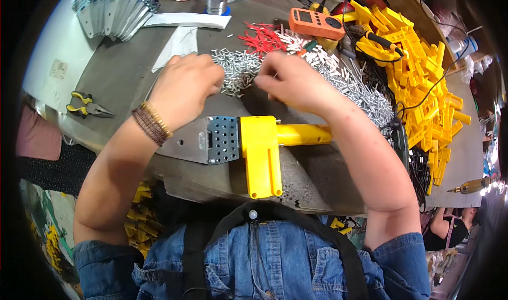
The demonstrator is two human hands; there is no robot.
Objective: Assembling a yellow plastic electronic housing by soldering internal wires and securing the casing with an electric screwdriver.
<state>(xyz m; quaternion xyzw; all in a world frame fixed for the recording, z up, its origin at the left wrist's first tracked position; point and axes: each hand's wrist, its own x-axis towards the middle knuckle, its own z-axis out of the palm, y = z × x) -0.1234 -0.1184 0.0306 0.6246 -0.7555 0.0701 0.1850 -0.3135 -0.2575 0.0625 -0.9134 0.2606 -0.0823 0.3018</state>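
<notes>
My left hand (186, 87) is at the left side of a pile of small silver screws (238, 69), its fingers curled. On the pile's right side, the fingers of my right hand (296, 82) are bent into a pinch. Whatever either hand may hold is too small or hidden to make out. Below them on the worktable lies a yellow plastic housing (261, 159) with a yellow tubular handle (304, 135) pointing right. A grey metal plate with a perforated section (223, 140) extends from its left side, apart from both hands.
Pliers (90, 107) lie at left, below fanned metal plates (114, 11). A solder spool (217, 2) stands at the back. Red pieces (264, 38), white sleeves (329, 60) and more metal pins (365, 100) surround an orange meter (316, 23). Yellow plastic parts (418, 83) heap at right.
</notes>
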